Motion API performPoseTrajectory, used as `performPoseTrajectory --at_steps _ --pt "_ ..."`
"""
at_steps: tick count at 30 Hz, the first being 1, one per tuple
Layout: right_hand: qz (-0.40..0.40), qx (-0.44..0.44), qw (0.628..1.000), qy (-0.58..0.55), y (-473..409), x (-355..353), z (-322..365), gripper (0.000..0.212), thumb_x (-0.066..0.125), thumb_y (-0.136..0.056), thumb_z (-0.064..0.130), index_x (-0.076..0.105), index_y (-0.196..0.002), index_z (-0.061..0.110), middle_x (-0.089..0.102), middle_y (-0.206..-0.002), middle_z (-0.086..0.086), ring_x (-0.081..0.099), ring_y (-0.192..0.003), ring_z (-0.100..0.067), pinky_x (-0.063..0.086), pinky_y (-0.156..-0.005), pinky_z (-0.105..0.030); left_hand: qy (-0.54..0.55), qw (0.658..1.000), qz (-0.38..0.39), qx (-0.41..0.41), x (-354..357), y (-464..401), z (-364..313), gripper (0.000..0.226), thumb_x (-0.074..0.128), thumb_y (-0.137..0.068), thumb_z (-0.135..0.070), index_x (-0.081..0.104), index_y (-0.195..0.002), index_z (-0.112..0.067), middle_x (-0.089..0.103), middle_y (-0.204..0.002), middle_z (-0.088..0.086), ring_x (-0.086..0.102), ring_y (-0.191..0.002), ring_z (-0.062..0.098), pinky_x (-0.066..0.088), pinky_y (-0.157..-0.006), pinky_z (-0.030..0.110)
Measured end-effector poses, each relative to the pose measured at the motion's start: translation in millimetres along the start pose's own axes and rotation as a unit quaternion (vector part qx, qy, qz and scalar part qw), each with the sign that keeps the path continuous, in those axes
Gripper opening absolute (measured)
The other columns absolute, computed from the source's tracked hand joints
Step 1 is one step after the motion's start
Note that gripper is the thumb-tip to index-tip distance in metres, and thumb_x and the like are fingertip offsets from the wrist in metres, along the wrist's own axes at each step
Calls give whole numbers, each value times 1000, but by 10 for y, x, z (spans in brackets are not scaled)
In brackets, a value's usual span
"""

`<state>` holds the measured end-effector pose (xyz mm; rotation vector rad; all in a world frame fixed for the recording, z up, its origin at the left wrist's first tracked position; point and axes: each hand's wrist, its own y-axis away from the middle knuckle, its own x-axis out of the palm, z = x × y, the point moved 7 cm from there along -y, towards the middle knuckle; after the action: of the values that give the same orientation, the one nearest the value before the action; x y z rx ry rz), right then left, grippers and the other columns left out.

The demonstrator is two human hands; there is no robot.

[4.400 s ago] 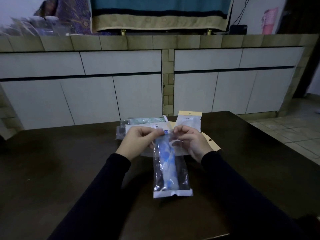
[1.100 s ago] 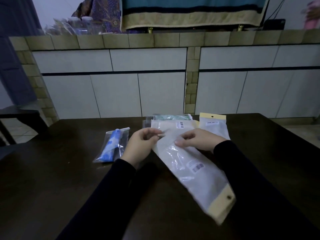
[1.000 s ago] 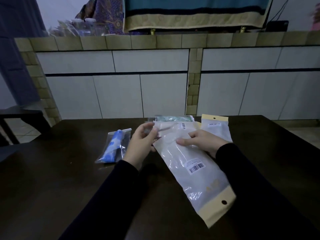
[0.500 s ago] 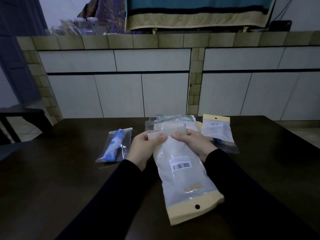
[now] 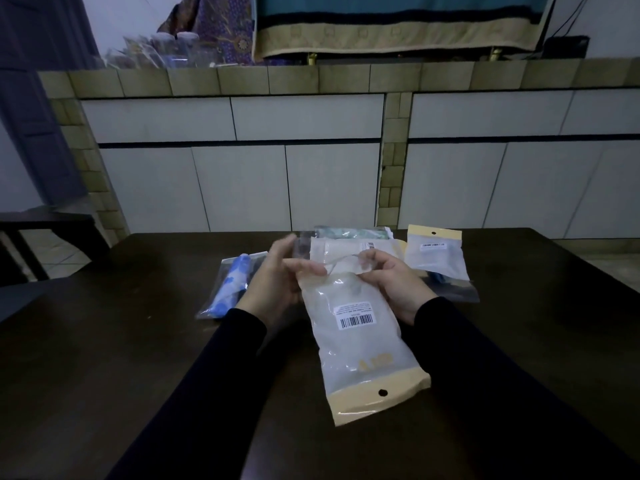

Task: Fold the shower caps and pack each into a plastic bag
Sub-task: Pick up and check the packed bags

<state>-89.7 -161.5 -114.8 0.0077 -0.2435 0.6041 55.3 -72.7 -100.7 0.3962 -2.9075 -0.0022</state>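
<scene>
You have the frosted plastic bag (image 5: pixel 356 327) between both hands, its mouth at 12 o'clock and its yellow header with the hang hole at 6 o'clock, pointing at you. Your right hand (image 5: pixel 394 285) is pinched shut on the bag's clear top flap; your left hand (image 5: pixel 277 278) pins the opposite corner under the thumb, its other fingers spread loose. Judging by that grip, you are parting the mouth. Pull the 2 lips apart evenly and keep the film taut, or it will cling shut again.

1 packed shower cap (image 5: pixel 230 287), blue and rolled in its clear sleeve, lies at 9 o'clock just beside your left wrist. A small pack (image 5: pixel 434 258) sits at 2 o'clock, and a stack of further packs (image 5: pixel 349 239) lies at 12 o'clock, right behind your fingers.

The dark worktop (image 5: pixel 104 341) is bare toward 8 o'clock and 4 o'clock, so work there; its far edge runs close behind the stack.
</scene>
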Motion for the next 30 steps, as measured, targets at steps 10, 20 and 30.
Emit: performPoseTrajectory --at_steps 10,20,30 --pt "-55 76 995 -38 28 29 -70 25 46 -94 26 60 -87 7 59 -80 -14 58 -58 -21 47 -55 -26 -95 992 -7 80 -26 11 -68 34 78 -64 12 64 -89 -6 73 -87 5 68 -70 13 55 -60 24" --pt "-7 17 1000 22 38 103 15 30 65 -84 -3 61 -113 6 73 -76 -9 70 -65 -17 58 -63 -29 -32 997 -1 64 -141 -31 -73 48 68 -75 13 55 -118 -5 69 -103 14 71 -80 20 59 -74 31" --pt "31 21 996 -76 105 230 118 4 64 -82 8 68 -85 6 72 -87 -13 69 -78 -25 58 -71 -34 -24 991 31 125 -99 -4 -211 36 62 -80 10 59 -113 -4 72 -88 9 69 -72 16 59 -68 26"
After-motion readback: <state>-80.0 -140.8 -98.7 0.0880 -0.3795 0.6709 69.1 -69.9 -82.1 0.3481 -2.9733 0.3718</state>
